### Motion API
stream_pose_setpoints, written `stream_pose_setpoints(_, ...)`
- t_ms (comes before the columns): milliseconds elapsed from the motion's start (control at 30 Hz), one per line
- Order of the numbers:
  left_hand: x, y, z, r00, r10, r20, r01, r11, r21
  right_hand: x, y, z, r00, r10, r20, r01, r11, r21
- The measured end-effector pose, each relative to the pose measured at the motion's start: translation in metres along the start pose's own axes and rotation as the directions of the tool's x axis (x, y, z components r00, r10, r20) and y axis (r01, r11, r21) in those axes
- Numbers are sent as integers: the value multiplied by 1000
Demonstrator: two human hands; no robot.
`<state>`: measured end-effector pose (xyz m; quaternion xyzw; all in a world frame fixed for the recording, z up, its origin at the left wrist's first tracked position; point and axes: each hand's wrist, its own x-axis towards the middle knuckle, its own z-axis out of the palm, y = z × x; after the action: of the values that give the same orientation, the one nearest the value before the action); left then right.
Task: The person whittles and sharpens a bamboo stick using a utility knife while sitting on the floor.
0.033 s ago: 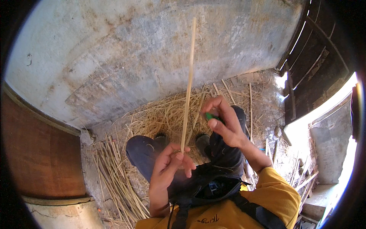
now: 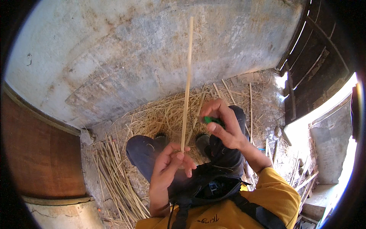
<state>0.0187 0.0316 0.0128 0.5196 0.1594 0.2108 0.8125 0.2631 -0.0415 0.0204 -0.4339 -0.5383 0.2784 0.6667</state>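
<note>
Pinched near its lower end between the thumb and fingers of the left hand (image 2: 167, 166), a long, thin stick (image 2: 187, 84), pale straw yellow, narrow all along and nearly straight; points away from the body, leaning slightly to the right toward its free far tip. Across from it, well below that tip and just beside the middle stretch but apart from it, a small green tool (image 2: 213, 121), tucked inside the curled fingers and thumb of the right hand (image 2: 230, 129), largely hidden by the grip, exact shape too covered to tell.
</note>
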Motion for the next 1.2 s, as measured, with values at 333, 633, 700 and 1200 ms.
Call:
stream_pose_setpoints(333, 2, 7, 15, 993, 86, -79, -74, 987, 145, -4, -8, 20, 935, -321, 150, 348, 754, -557)
stream_pose_setpoints(633, -1, 0, 18, 979, 150, -135, -105, 950, 293, -2, -4, 22, 908, -399, 126, 379, 656, -652)
stream_pose_setpoints(700, -1, 0, 20, 975, 164, -150, -110, 943, 315, -1, -5, 23, 907, -402, 125, 377, 644, -666)
stream_pose_setpoints(1200, -7, 5, 29, 956, 186, -228, -48, 863, 503, -3, -6, 27, 880, -457, 132, 405, 573, -712)
